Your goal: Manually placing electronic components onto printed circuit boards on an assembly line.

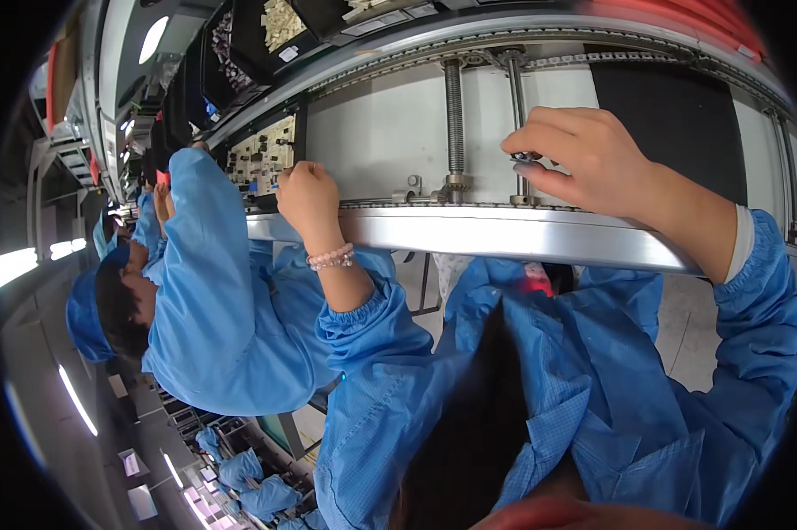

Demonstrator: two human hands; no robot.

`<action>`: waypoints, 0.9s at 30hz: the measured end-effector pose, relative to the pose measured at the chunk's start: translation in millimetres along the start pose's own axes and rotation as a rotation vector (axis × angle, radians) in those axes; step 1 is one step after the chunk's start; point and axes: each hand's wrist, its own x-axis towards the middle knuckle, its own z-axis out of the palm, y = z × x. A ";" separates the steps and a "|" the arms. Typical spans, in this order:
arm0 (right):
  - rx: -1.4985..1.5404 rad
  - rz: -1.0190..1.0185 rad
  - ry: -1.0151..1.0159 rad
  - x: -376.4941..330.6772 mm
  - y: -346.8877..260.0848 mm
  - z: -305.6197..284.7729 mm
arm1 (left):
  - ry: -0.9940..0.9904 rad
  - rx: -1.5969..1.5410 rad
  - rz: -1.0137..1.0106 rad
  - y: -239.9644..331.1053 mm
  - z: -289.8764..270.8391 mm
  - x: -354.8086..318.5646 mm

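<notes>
My left hand, with a beaded bracelet at the wrist, is curled closed beside the near right corner of a circuit board. A bit of blue shows at its fingertips; what they hold, if anything, is hidden. The board is pale and carries many dark parts and a few blue ones. Over the conveyor, my right hand pinches several small dark, shiny pieces between thumb and fingers. They look like electronic components, but their exact kind is too small to tell.
A metal rail runs along the conveyor's near side, with chains and a threaded rod across it. Black bins with pale parts and dark purplish parts stand beyond. A co-worker in blue sits close at left. A black sheet lies at right.
</notes>
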 end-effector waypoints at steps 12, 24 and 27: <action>0.017 -0.002 -0.026 -8.3 -12.4 2.5 | 0.112 -0.070 0.176 31.0 -27.1 -47.5; -0.012 0.033 -0.006 -8.3 -16.0 -1.4 | -0.132 -0.656 0.430 61.7 -90.6 -32.7; -0.032 0.022 -0.008 -8.6 -17.9 -6.2 | -0.089 -0.533 0.234 27.6 -72.4 27.3</action>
